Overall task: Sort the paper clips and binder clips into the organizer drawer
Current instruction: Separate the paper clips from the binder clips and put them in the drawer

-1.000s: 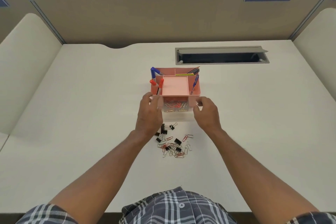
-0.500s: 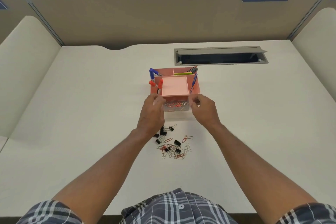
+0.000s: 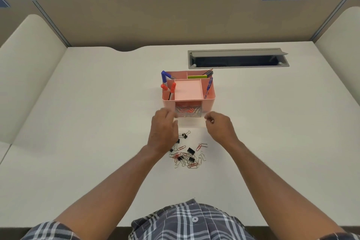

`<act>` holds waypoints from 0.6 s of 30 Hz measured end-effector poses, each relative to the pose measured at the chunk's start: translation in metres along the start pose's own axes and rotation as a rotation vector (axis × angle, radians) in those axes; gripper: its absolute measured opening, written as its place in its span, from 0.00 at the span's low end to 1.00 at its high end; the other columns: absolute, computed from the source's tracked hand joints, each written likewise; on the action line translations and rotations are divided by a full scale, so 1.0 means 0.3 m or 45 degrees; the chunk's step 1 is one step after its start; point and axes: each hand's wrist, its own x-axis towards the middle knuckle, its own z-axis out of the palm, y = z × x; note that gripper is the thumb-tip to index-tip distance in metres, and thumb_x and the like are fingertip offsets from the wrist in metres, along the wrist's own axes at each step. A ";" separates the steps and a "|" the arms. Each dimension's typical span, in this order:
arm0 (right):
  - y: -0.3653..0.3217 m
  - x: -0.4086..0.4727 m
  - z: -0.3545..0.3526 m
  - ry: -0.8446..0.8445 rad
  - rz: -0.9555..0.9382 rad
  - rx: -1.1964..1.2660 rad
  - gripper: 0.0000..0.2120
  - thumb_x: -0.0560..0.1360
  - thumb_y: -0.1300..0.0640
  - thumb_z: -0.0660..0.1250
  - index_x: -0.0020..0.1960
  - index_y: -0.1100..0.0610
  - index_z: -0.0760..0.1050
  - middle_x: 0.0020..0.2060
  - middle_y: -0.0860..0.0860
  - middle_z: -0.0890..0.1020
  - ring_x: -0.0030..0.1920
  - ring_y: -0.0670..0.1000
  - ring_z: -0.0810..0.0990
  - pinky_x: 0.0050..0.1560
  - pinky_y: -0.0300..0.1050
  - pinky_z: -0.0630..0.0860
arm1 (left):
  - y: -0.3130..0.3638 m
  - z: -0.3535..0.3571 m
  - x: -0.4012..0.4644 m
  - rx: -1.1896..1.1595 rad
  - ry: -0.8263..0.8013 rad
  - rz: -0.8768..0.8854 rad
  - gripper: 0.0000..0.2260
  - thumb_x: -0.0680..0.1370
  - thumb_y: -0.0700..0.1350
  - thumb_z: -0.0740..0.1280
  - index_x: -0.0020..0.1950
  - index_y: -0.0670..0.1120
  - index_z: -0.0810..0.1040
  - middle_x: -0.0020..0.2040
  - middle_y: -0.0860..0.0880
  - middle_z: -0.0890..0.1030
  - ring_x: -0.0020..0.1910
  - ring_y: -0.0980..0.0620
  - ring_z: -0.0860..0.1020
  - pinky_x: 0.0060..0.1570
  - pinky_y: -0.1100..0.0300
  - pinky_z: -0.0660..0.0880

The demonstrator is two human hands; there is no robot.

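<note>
A pink desk organizer (image 3: 208, 101) stands mid-desk. Its clear drawer (image 3: 188, 112) is pulled out at the front and holds red and silver paper clips. A loose pile of paper clips (image 3: 198, 159) and black binder clips (image 3: 191, 150) lies on the desk just in front of it. My left hand (image 3: 162, 133) is blurred; its fingers reach the drawer's left front corner, and I see nothing in it. My right hand (image 3: 220, 128) hovers just right of the drawer, apart from it, fingers curled in with nothing in them. The left hand hides part of the pile.
Pens and markers (image 3: 164, 81) stick up from the organizer's side and back compartments. An open grey cable slot (image 3: 237, 52) lies in the desk behind it. Beige partition walls (image 3: 175, 17) close off the back and both sides.
Both hands have let go of the organizer's front and drawn back toward me. The right hand has moved off to the right of the drawer and curled shut.
</note>
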 end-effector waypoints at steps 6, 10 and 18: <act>0.071 -0.109 0.057 -0.421 0.058 -0.343 0.14 0.74 0.51 0.70 0.58 0.53 0.78 0.52 0.52 0.78 0.54 0.54 0.78 0.53 0.46 0.73 | -0.010 0.058 -0.178 0.204 -0.521 0.019 0.08 0.75 0.47 0.66 0.52 0.48 0.80 0.48 0.50 0.80 0.49 0.44 0.75 0.46 0.51 0.70; 0.067 -0.157 0.119 -0.312 -0.016 -0.378 0.14 0.73 0.52 0.70 0.57 0.55 0.77 0.54 0.54 0.75 0.54 0.55 0.76 0.52 0.45 0.72 | -0.006 0.082 -0.207 0.350 -0.611 0.042 0.04 0.75 0.46 0.65 0.46 0.49 0.79 0.45 0.51 0.78 0.47 0.45 0.74 0.40 0.55 0.61; 0.039 -0.150 0.153 -0.260 -0.148 -0.370 0.02 0.77 0.61 0.66 0.47 0.59 0.77 0.48 0.55 0.75 0.49 0.56 0.75 0.47 0.48 0.72 | 0.010 0.107 -0.163 0.458 -0.669 -0.082 0.04 0.73 0.41 0.65 0.45 0.49 0.78 0.48 0.50 0.77 0.50 0.45 0.73 0.43 0.54 0.62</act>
